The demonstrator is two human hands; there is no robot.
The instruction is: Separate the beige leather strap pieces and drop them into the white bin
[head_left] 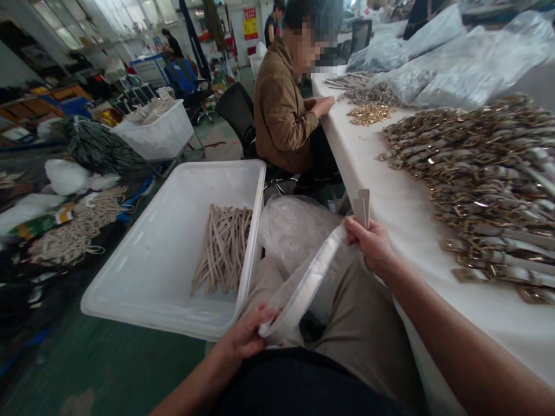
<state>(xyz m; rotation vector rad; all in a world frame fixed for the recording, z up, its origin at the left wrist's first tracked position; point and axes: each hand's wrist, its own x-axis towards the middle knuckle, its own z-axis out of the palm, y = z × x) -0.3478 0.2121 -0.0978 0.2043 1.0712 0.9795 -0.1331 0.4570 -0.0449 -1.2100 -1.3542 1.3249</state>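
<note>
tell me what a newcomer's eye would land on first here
Probably the big heap of straps with shiny gold-coloured buckles, spread over the white table at the right. Next, the pale strip stretched above the lap between the left hand and the raised right hand. Then the large white tub at the left, with beige strips bunched along its right side.

**Pale Strap (313,276) Held on a Slant**

Long and flat, the strap slopes from the right hand (373,245) down to the left hand (251,330), whitish along its length. Two greyish-beige ends (365,208) (their corners rounded) stick up side by side past the right fingers. Whether it is one doubled length or two pieces is unclear.
</note>
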